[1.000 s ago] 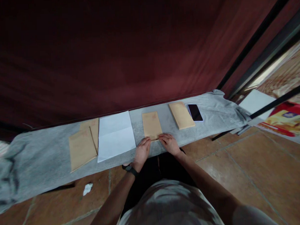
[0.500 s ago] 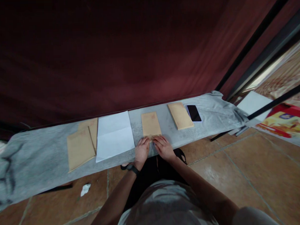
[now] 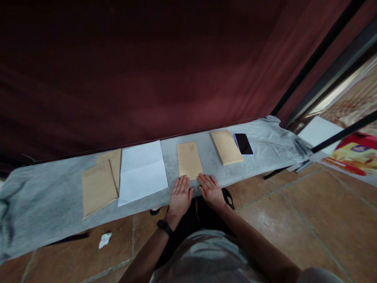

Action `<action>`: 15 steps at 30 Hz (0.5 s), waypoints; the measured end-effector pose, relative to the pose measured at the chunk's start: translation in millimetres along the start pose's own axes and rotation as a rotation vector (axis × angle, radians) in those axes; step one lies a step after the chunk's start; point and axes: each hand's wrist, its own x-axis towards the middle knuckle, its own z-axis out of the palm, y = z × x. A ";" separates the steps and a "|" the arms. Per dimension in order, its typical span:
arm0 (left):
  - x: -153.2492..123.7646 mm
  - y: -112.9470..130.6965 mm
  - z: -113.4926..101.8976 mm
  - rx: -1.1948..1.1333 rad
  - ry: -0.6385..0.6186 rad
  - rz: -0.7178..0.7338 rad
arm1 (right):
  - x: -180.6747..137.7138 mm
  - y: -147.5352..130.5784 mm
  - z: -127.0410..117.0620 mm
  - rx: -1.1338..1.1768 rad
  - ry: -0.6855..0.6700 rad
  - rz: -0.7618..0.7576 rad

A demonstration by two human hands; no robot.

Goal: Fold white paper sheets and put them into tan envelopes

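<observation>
A brown envelope (image 3: 189, 159) lies flat on the grey cloth (image 3: 48, 200) that covers a long low bench. My left hand (image 3: 179, 196) rests palm down just below its near left corner, fingers stretched out and holding nothing. My right hand (image 3: 211, 190) lies the same way at the near right corner, fingertips touching the envelope's edge. A black band sits on my left wrist.
A white folded sheet (image 3: 142, 170) and two overlapping brown envelopes (image 3: 99, 186) lie to the left. To the right are another brown envelope (image 3: 226, 146) and a black phone (image 3: 243, 143). A dark red curtain hangs behind. A crumpled paper scrap (image 3: 104, 239) lies on the tiled floor.
Both hands have drawn back from the envelope's near edge toward me and flattened out. A second ago their fingers were curled on that edge.
</observation>
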 end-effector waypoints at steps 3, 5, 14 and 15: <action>3.0 18.1 7.0 -0.003 -0.025 0.007 | -1.1 -1.9 0.2 -0.021 0.001 0.004; 5.0 25.4 10.2 -0.006 -0.025 -0.008 | -1.1 -2.7 0.6 -0.032 -0.004 0.002; -7.1 4.0 -3.8 -0.002 -0.001 -0.116 | -1.6 -4.0 5.9 -0.031 0.034 0.024; -7.5 2.6 -5.4 -0.013 0.003 -0.148 | -1.3 -4.9 6.1 -0.017 0.041 0.029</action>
